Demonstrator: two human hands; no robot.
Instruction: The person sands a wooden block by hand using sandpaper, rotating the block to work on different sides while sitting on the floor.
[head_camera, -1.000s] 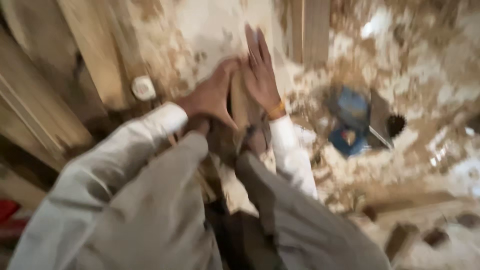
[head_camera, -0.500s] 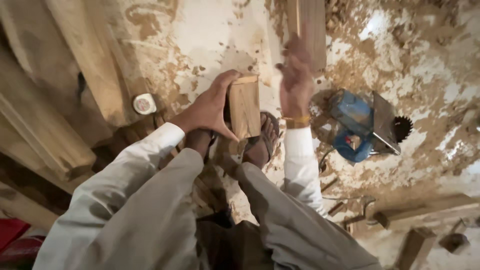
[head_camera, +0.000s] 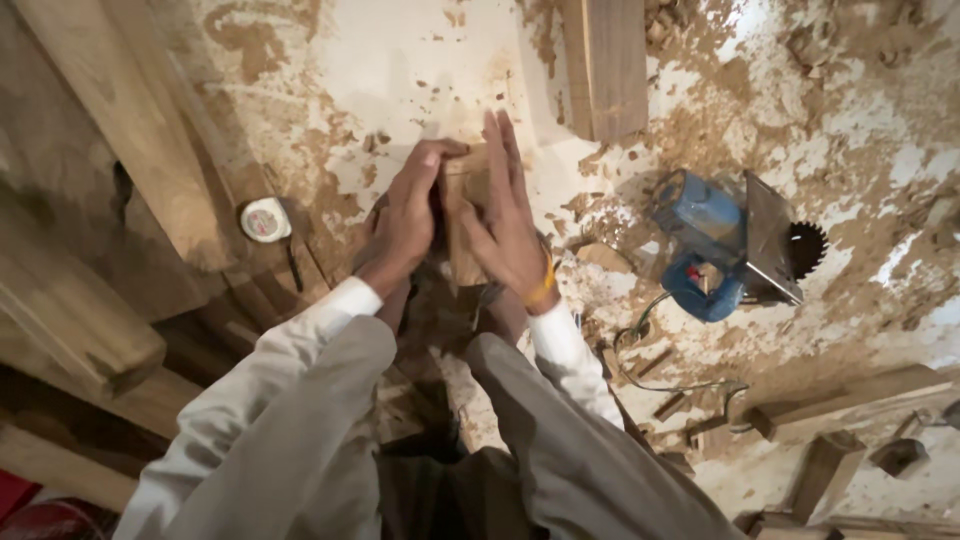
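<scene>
A small rectangular wooden block stands upright between my two hands, above my knees. My left hand grips its left side, fingers curled over the top edge. The flat palm of my right hand lies against the block's right face, fingers straight and together; an orange band circles that wrist. Both arms wear white sleeves. The block's lower end is hidden behind my hands and foot.
A blue circular saw with a toothed blade lies on the sawdust-strewn floor to the right, its cord trailing toward me. A tape measure sits left of my hands. Planks lean at left, a board lies ahead, offcuts at lower right.
My right hand, lifted off the block half a second ago, has come back down flat against its right face. The view has shifted slightly; my left hand keeps its grip.
</scene>
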